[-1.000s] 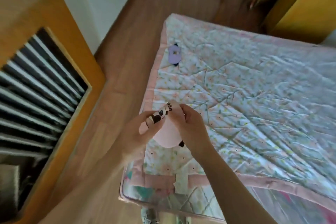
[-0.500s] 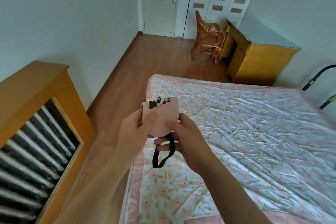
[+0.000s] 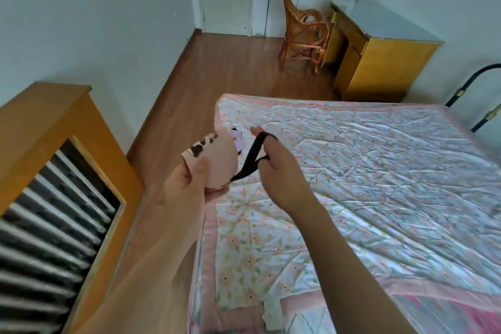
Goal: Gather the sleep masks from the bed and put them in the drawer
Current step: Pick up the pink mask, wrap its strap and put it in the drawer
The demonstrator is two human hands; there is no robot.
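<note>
Purple sleep mask [image 3: 236, 141] lying on bed [image 3: 379, 171], mostly hiding behind pink sleep mask [image 3: 217, 163]. Pink mask's print blurring, unreadable. Bed running off right and bottom edges. Slatted cabinet [image 3: 54, 171] left of bed cut off.

Two bare forearms, no sleeves, slender fingers [image 3: 267, 145]

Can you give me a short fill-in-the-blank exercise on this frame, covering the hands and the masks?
1. The left hand holds the pink sleep mask printed with a ____.
2. The right hand has its fingers hooked through the mask's ____ strap.
3. A second, ____ sleep mask lies on the bed, partly hidden behind the pink one.

Missing words: panda; black; purple
</note>
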